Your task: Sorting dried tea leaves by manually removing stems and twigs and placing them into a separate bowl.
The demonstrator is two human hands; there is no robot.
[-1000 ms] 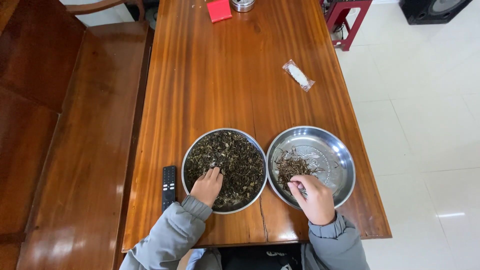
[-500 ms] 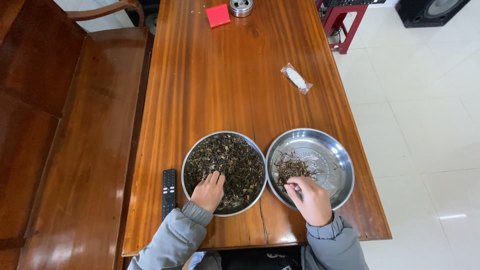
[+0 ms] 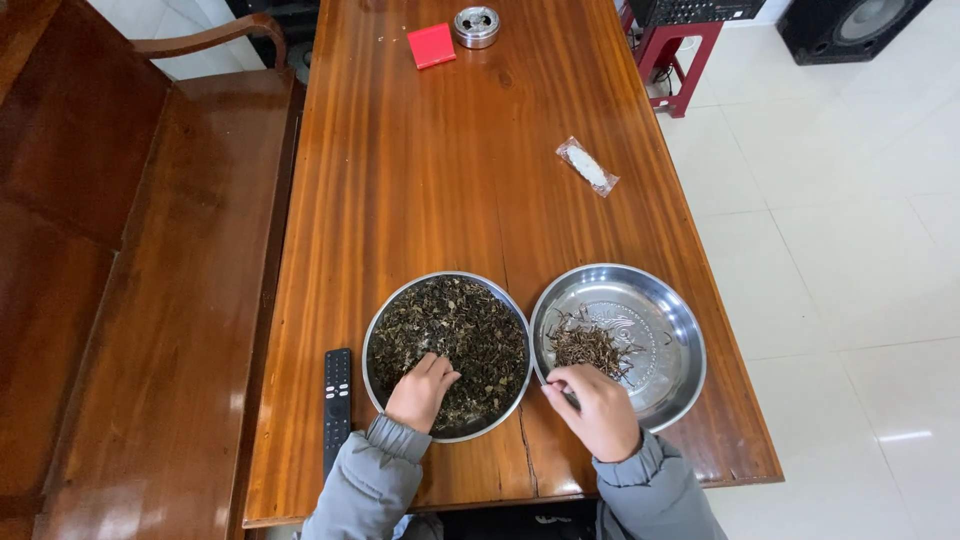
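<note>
- Head view: left hand (image 3: 420,390) rests, fingers curled, in the full tray of dried leaves (image 3: 450,350), most still unsorted.
- Right hand (image 3: 595,410) pinches a stem at the stem tray (image 3: 670,330); small stem pile (image 3: 590,347) there.

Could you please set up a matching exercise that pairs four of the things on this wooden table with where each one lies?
Things:
1. Black oblong remote control
2. Small flat red packet
3. Round steel tray heaped with dark dried leaves
4. Round steel tray with a small pile of brown stems

Places:
A. Under the left hand
B. At the near left edge of the table, beside the leaf tray
C. At the far end, next to a round metal ashtray
D. In front of the right hand

Pairs: 1-B, 2-C, 3-A, 4-D
</note>
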